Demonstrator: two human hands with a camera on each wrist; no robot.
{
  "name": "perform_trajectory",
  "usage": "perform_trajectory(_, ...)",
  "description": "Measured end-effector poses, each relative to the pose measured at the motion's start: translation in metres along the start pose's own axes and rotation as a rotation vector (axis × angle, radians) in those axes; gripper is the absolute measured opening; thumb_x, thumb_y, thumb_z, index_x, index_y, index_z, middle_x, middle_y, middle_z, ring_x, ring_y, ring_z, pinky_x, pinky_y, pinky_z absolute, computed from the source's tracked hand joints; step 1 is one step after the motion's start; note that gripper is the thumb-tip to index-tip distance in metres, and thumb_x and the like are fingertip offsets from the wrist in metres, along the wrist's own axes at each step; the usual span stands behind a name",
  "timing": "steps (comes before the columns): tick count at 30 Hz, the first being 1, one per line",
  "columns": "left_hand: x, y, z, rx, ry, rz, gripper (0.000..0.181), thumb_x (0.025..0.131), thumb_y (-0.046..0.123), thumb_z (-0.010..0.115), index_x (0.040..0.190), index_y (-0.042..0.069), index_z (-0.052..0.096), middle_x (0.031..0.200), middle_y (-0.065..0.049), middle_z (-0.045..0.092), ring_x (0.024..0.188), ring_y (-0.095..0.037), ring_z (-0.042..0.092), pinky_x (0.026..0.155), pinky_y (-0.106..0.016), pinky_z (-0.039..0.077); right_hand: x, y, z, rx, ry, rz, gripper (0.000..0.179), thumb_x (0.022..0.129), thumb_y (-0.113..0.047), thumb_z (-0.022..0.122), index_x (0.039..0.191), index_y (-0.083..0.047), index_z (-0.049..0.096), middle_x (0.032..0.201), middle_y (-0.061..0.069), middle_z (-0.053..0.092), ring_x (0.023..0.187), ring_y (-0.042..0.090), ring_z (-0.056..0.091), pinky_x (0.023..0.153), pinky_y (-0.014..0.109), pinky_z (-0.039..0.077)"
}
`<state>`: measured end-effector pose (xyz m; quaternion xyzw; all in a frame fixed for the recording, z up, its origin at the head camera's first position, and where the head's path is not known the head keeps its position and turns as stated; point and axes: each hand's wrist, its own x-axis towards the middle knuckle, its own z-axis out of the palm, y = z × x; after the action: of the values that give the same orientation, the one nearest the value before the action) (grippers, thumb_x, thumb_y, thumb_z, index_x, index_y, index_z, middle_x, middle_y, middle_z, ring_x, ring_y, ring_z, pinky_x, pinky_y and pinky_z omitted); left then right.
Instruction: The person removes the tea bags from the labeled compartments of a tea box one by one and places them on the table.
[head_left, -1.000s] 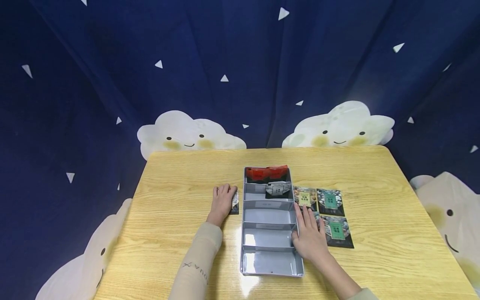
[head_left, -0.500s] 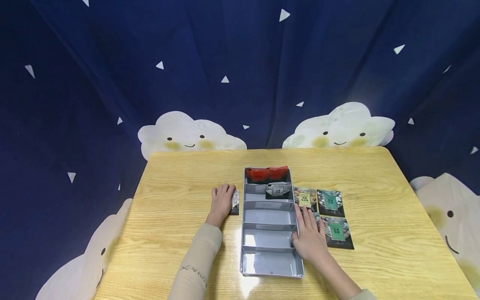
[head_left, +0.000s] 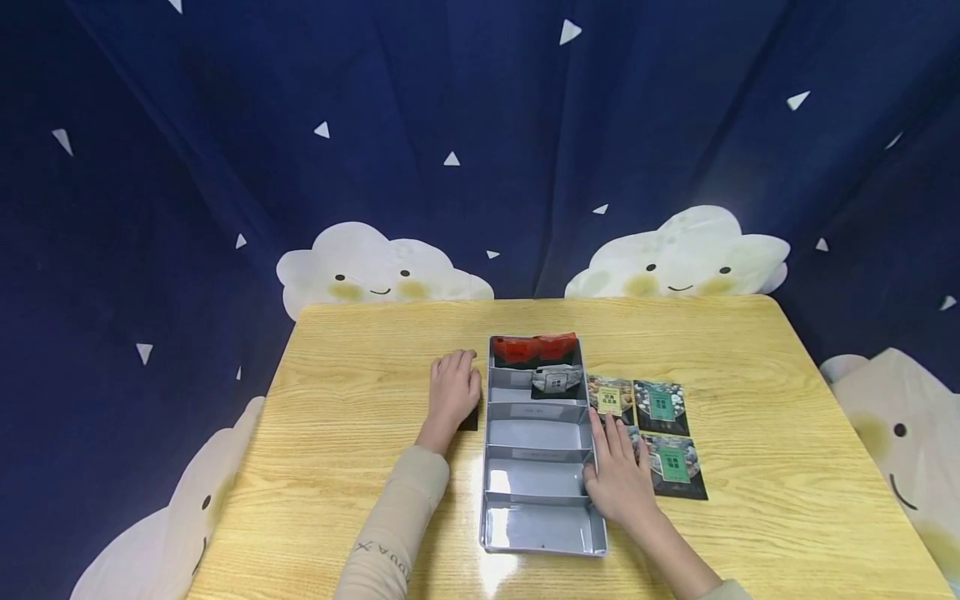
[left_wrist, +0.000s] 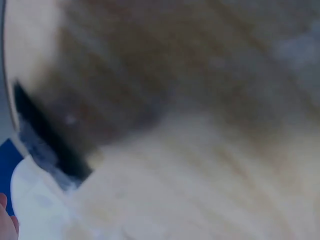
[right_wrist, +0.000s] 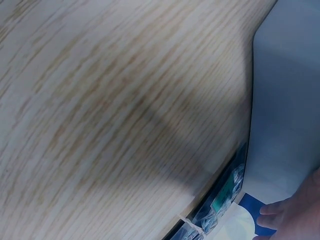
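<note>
A grey divided box (head_left: 537, 527) stands lengthwise between the hands. Left of it, my left hand (head_left: 452, 392) is over a flat dark sachet (head_left: 470, 421), covering most of it; the left wrist view shows the sachet (left_wrist: 52, 142) flat on the table, with fingertips (left_wrist: 6, 220) at the edge. Whether the fingers touch it cannot be told. My right hand (head_left: 621, 479) rests along the box's right wall, fingers straight and thumb at the rim. It partly hides a sachet under it. Two red sachets (head_left: 517, 350) stand in the farthest compartment, a silver-and-black sachet (head_left: 557, 382) in the second.
Right of the box lie a yellow-labelled sachet (head_left: 610, 396) and two green-labelled ones, a far sachet (head_left: 661, 407) and a nearer sachet (head_left: 675, 467). The wooden table (head_left: 360, 367) ends at a dark blue curtain (head_left: 390, 167) with cloud prints.
My left hand has shifted forward and to the right, now covering more of the sachet beside the box. The right hand and the box have stayed in place.
</note>
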<state>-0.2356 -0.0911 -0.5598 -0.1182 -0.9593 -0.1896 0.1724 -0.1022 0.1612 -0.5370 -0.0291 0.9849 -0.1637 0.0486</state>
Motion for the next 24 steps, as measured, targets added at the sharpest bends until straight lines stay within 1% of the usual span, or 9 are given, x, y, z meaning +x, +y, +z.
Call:
perform_trajectory(5,0.010,0.014,-0.007,0.019,0.033,0.067,0.033,0.085,0.023,0.042,0.111,0.009,0.057,0.108,-0.006,0.058,0.104,-0.024,0.051,0.094,-0.041,0.034,0.000,0.000,-0.001,-0.003,0.007,-0.001,0.075,0.085,-0.019,0.047,0.148,-0.013,0.007,0.148,0.023,0.016,0.136,0.040,0.013,0.104,0.062,0.006)
perform_trajectory(9,0.015,0.026,-0.010,0.046,0.022,0.116,0.031,0.085,0.022,0.048,0.112,0.010,0.058,0.109,-0.005,0.058,0.104,-0.022,0.051,0.093,-0.041,0.035,0.000,-0.001,-0.001,0.004,0.006,-0.003,0.075,0.085,-0.018,0.046,0.148,-0.013,0.007,0.148,0.023,0.016,0.136,0.040,0.012,0.104,0.062,0.006)
perform_trajectory(12,0.019,0.037,-0.012,0.059,-0.017,0.145,0.031,0.087,0.024,0.049,0.114,0.011,0.058,0.111,-0.004,0.058,0.104,-0.022,0.050,0.094,-0.040,0.035,0.000,0.000,0.000,0.005,0.001,-0.003,0.075,0.086,-0.019,0.045,0.148,-0.014,0.004,0.149,0.023,0.015,0.136,0.040,0.011,0.104,0.061,0.005)
perform_trajectory(14,0.021,0.045,-0.013,0.072,-0.047,0.171,0.032,0.088,0.026,0.048,0.115,0.012,0.058,0.111,-0.004,0.057,0.104,-0.022,0.050,0.094,-0.040,0.036,0.000,0.000,0.001,0.004,0.001,-0.002,0.075,0.086,-0.019,0.045,0.148,-0.014,0.004,0.149,0.023,0.015,0.136,0.040,0.011,0.104,0.061,0.005)
perform_trajectory(18,0.025,0.059,-0.014,0.097,-0.115,0.214,0.033,0.089,0.027,0.048,0.119,0.014,0.056,0.114,-0.003,0.055,0.106,-0.021,0.049,0.094,-0.040,0.035,0.000,0.001,0.001,-0.002,-0.001,0.000,0.075,0.086,-0.019,0.045,0.148,-0.013,0.004,0.149,0.023,0.015,0.136,0.040,0.011,0.104,0.061,0.006)
perform_trajectory(24,0.026,0.078,-0.011,0.174,-0.203,0.277,0.036,0.091,0.030,0.045,0.124,0.018,0.051,0.118,0.000,0.052,0.108,-0.018,0.045,0.094,-0.038,0.035,0.000,0.000,0.000,-0.001,0.006,-0.002,0.075,0.085,-0.019,0.046,0.148,-0.012,0.006,0.148,0.023,0.016,0.135,0.040,0.013,0.104,0.062,0.006)
